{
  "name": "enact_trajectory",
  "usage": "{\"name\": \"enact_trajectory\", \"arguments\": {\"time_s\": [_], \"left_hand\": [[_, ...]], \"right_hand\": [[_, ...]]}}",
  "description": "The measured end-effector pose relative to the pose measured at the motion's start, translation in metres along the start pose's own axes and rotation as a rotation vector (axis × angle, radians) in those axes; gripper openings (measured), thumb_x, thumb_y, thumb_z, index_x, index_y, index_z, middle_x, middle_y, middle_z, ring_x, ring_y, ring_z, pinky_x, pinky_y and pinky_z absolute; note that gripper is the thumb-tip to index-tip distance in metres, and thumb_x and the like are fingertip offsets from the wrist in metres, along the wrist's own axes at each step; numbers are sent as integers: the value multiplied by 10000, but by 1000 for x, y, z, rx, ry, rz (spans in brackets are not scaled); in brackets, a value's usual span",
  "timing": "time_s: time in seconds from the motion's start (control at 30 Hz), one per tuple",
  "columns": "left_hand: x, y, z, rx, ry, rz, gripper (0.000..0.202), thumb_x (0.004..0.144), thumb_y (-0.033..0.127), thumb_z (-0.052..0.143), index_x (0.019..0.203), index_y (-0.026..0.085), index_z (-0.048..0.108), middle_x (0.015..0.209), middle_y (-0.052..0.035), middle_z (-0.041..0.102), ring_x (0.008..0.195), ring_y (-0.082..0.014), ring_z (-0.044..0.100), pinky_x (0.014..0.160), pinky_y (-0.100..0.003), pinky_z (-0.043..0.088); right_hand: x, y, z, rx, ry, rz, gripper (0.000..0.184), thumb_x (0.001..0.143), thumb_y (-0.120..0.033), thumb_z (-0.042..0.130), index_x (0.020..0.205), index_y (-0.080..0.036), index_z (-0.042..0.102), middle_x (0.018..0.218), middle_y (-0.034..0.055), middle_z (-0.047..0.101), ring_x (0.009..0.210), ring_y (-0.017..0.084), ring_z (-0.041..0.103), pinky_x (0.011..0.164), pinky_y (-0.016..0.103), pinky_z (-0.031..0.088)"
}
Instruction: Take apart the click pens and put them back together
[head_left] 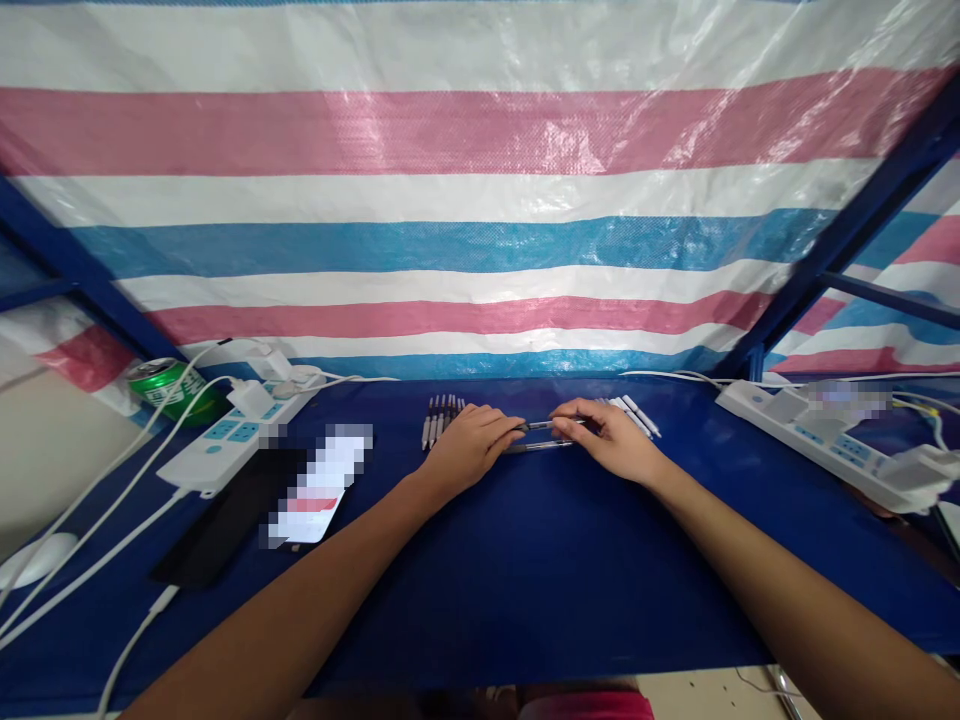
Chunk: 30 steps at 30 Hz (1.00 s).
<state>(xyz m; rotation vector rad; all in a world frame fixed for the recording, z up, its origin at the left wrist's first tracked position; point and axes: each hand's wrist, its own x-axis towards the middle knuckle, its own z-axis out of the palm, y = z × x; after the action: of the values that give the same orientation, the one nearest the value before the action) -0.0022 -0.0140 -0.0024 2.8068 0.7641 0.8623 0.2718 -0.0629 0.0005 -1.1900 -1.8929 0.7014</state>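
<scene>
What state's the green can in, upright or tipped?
Tipped: the green can lies on its side, top facing left, beside the white power strip.

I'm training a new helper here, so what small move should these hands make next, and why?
Probably press the clear pen barrel together, end to end. The left hand and right hand pinch it from opposite ends, so a straight inward push seems the easiest move from this grip.

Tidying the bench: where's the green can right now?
In the head view, the green can sits at the far left of the blue table, just left of the white power strip.
</scene>
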Motion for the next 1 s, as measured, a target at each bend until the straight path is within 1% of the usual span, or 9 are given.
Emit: {"name": "enact_trajectory", "arguments": {"time_s": [0.13, 0.27, 0.37, 0.53, 0.6, 0.67, 0.77, 0.9, 1.0], "left_hand": [[-1, -1, 1, -4, 8, 6, 336, 1131, 373, 446, 1263, 217, 713, 1049, -54, 771, 947, -205, 661, 870, -377, 434], [-1, 0, 1, -2, -1, 3, 344, 1128, 381, 445, 1273, 219, 713, 1056, -56, 772, 954, -206, 663, 874, -380, 440], [-1, 0, 1, -4, -13, -1, 353, 1129, 382, 436, 1278, 219, 712, 1068, -58, 772, 963, -209, 663, 886, -384, 445], [-2, 0, 2, 3, -25, -6, 365, 1132, 379, 426, 1319, 227, 701, 1076, -64, 768, 970, -211, 667, 892, -386, 453], [-2, 1, 1, 14, -28, 4, 366, 1131, 362, 430, 1363, 234, 682, 1065, -61, 765, 968, -210, 665, 890, -381, 453], [-2, 3, 1, 22, -34, 16, 366, 1131, 346, 432, 1388, 238, 670, 1056, -59, 764, 962, -209, 667, 879, -378, 453], [-2, 5, 1, 15, -33, 7, 349, 1129, 339, 437, 1347, 230, 687, 1060, -62, 769, 955, -208, 677, 874, -378, 454], [-1, 7, 2, -8, -32, -25, 327, 1125, 329, 439, 1285, 214, 700, 1085, -66, 777, 960, -210, 686, 897, -391, 459], [-1, 6, 1, -20, -32, -36, 324, 1126, 318, 426, 1281, 212, 689, 1106, -69, 777, 984, -217, 686, 912, -404, 462]], "right_hand": [[-1, -3, 3, 54, -18, -1, 258, 976, -486, 688, 1093, -261, 734, 1031, 48, 762, 915, 225, 703, 815, 365, 565], [-1, -4, 6, 78, -10, -6, 276, 997, -490, 652, 1118, -252, 725, 1049, 55, 769, 917, 221, 714, 844, 375, 584], [-2, -3, 8, 65, 15, -18, 304, 987, -488, 666, 1177, -257, 715, 1092, 66, 776, 941, 233, 726, 844, 386, 598], [-2, -2, 8, 40, 13, -26, 291, 984, -469, 674, 1175, -256, 724, 1079, 65, 781, 917, 232, 733, 819, 384, 607], [-2, -3, 7, 24, 5, -34, 251, 1003, -449, 647, 1144, -260, 734, 1033, 52, 784, 900, 227, 733, 811, 379, 603], [-2, -2, 7, -28, 34, -73, 196, 1000, -417, 653, 1078, -265, 749, 1039, 49, 780, 933, 235, 727, 851, 394, 594], [-2, -4, 7, -79, 93, -130, 140, 970, -365, 698, 1066, -273, 741, 1084, 56, 768, 981, 246, 713, 908, 420, 580], [-2, -10, 9, -108, 112, -192, 91, 994, -320, 659, 1034, -271, 725, 1041, 60, 757, 976, 247, 692, 908, 431, 570], [-2, -16, 9, -94, 118, -179, 157, 999, -359, 653, 1110, -270, 720, 1086, 82, 748, 982, 256, 694, 867, 423, 584]]}}
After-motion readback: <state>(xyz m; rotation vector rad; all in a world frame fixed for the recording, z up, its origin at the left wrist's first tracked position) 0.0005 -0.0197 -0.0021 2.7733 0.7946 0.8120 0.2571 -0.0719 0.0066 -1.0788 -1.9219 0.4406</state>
